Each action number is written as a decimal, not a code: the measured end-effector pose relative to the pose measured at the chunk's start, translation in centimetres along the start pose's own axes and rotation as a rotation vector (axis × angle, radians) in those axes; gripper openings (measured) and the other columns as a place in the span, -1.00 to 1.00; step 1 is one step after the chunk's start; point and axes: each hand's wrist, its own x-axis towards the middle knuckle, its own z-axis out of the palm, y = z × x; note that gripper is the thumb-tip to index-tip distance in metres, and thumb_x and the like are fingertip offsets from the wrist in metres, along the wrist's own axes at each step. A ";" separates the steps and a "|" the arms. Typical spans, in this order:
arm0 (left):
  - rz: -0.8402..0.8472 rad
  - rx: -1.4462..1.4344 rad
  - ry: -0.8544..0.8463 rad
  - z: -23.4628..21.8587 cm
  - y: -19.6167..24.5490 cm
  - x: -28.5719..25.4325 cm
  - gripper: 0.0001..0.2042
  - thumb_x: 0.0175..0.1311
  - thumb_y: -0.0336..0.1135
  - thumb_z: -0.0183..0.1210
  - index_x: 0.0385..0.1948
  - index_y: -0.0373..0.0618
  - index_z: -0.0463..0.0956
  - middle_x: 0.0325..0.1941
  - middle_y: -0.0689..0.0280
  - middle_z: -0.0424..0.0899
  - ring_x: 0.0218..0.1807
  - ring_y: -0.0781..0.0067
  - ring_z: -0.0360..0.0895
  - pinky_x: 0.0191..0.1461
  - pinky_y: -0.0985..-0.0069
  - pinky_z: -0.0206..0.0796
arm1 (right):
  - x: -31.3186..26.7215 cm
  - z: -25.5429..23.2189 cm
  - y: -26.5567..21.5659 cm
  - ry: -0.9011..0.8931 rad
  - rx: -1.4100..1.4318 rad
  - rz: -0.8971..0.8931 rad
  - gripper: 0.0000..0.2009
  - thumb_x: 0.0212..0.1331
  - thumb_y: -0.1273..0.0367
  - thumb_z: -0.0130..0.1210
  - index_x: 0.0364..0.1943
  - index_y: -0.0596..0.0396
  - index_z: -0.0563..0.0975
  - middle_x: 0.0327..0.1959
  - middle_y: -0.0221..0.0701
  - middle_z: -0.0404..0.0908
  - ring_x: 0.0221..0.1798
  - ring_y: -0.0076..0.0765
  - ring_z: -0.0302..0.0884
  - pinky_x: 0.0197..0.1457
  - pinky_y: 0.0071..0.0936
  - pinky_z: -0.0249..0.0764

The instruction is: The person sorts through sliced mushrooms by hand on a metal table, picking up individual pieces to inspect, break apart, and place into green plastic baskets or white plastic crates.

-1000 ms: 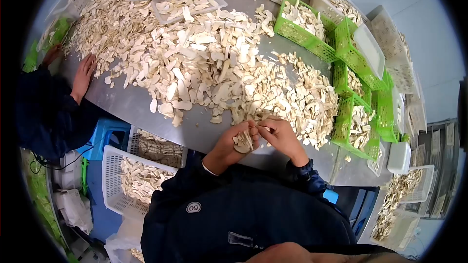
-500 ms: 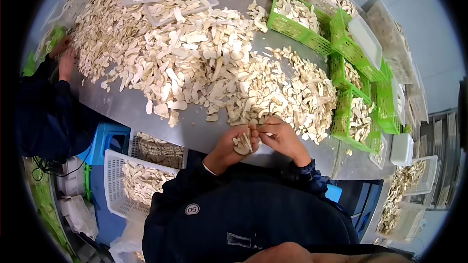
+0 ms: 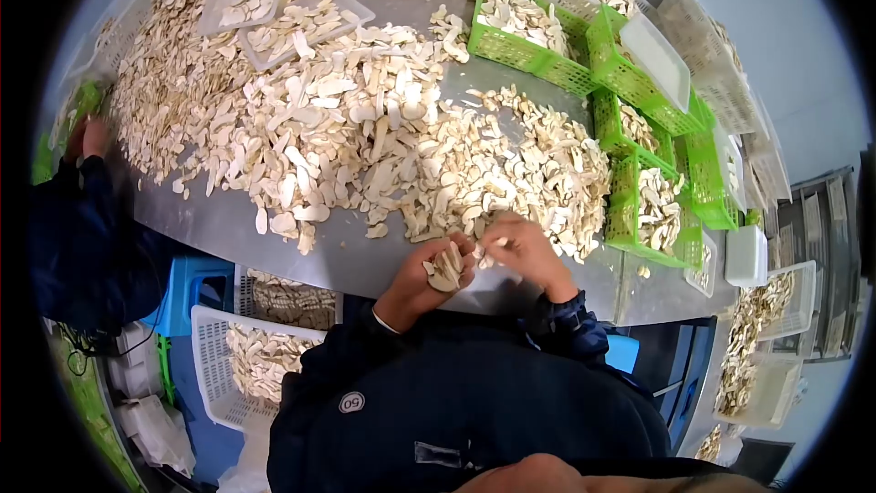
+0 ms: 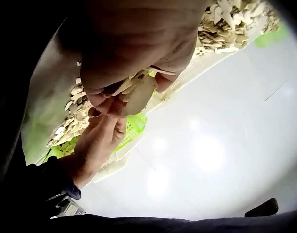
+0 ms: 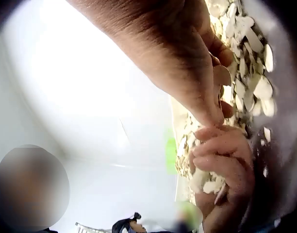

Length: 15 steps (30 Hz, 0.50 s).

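Note:
Several pale dried slices (image 3: 444, 269) lie bunched in the left hand (image 3: 422, 278), whose fingers curl round them; the left wrist view shows the slices (image 4: 139, 97) poking out between its fingers. Close beside it, over the table's near edge, is the right hand (image 3: 527, 251), slightly blurred in the head view. In the right wrist view the right hand (image 5: 187, 63) pinches one slice (image 5: 222, 76) between thumb and fingers, its thumb side touching or nearly touching the left hand's fingertips (image 5: 219, 141). A wide heap of slices (image 3: 383, 128) spreads just beyond both hands.
Green baskets (image 3: 639, 205) with slices line the table's right side. Clear trays (image 3: 306, 27) sit on the heap at the back left. Another person's hand (image 3: 94, 137) is at the far left. A white basket (image 3: 214, 365) of slices stands below the table's front edge.
The right hand has shifted slightly away from the left hand's fingers, which still hold the bunch. At the far left the other person's hands have moved nearer the view's edge. The head view has turned slightly.

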 end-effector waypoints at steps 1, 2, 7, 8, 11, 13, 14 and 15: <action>0.005 -0.005 0.003 0.1 -0.1 0.1 -0.78 0.41 -0.29 -0.01 -0.01 -0.09 0.48 -0.05 0.23 0.59 -0.04 0.27 0.56 0.11 0.30 0.44 | -0.1 0.0 1.0 0.123 0.044 0.091 -0.88 0.18 0.42 0.16 -0.25 0.10 0.65 -0.41 -0.40 0.60 -0.36 -0.36 0.53 -0.28 -0.42 0.45; 0.009 -0.013 0.007 0.1 -0.2 0.2 -0.77 0.41 -0.30 -0.01 0.00 -0.09 0.47 -0.02 0.22 0.58 -0.01 0.25 0.55 0.15 0.28 0.43 | -0.3 -0.1 1.8 0.244 0.088 0.183 -0.88 0.21 0.43 0.14 -0.24 0.12 0.65 -0.41 -0.42 0.62 -0.39 -0.44 0.53 -0.31 -0.46 0.45; 0.038 0.041 0.110 2.5 -0.7 0.5 -0.73 0.41 -0.31 -0.02 0.08 -0.08 0.45 0.10 0.15 0.56 0.14 0.10 0.50 0.35 0.13 0.28 | 0.8 -1.4 0.9 0.175 0.349 0.308 -0.80 0.30 0.41 0.10 -0.11 0.23 0.62 -0.45 -0.61 0.51 -0.43 -0.73 0.30 -0.39 -0.68 0.26; 0.036 0.039 0.105 2.6 -0.7 0.6 -0.72 0.41 -0.32 -0.02 0.09 -0.08 0.45 0.12 0.13 0.56 0.17 0.08 0.48 0.38 0.10 0.25 | 1.1 -1.1 0.4 0.105 0.408 0.264 -0.80 0.31 0.39 0.11 -0.11 0.22 0.62 -0.43 -0.60 0.53 -0.42 -0.72 0.32 -0.39 -0.66 0.28; -0.007 0.048 -0.128 0.6 -0.3 1.7 -0.74 0.43 -0.32 -0.02 0.08 -0.10 0.43 0.13 0.15 0.57 0.23 0.12 0.45 0.37 0.09 0.26 | 2.6 -1.5 0.9 0.161 0.190 0.184 -0.78 0.25 0.34 0.17 -0.12 0.18 0.63 -0.33 -0.36 0.63 -0.33 -0.46 0.52 -0.26 -0.52 0.42; 0.031 0.064 0.032 1.8 -0.5 1.8 -0.75 0.43 -0.32 -0.01 0.07 -0.10 0.43 0.07 0.16 0.58 0.19 0.11 0.47 0.33 0.09 0.30 | 4.5 -1.9 1.6 0.278 -0.059 0.233 -0.79 0.15 0.32 0.23 -0.20 0.14 0.63 -0.28 -0.16 0.66 -0.23 -0.09 0.61 -0.09 -0.35 0.49; 0.049 0.071 0.111 2.3 -0.6 1.8 -0.75 0.43 -0.32 -0.01 0.06 -0.10 0.43 0.04 0.17 0.58 0.18 0.11 0.48 0.31 0.09 0.33 | 4.9 -2.0 2.3 0.253 -0.155 0.184 -0.81 0.13 0.33 0.23 -0.24 0.14 0.62 -0.31 -0.17 0.64 -0.23 -0.06 0.59 -0.08 -0.32 0.48; 0.036 0.073 0.058 2.0 -0.5 2.0 -0.76 0.43 -0.32 -0.01 0.06 -0.11 0.43 0.02 0.17 0.58 0.17 0.10 0.48 0.29 0.08 0.34 | 5.3 -1.8 3.5 0.226 -0.252 0.133 -0.82 0.11 0.34 0.24 -0.27 0.14 0.61 -0.35 -0.18 0.62 -0.23 -0.04 0.57 -0.06 -0.28 0.47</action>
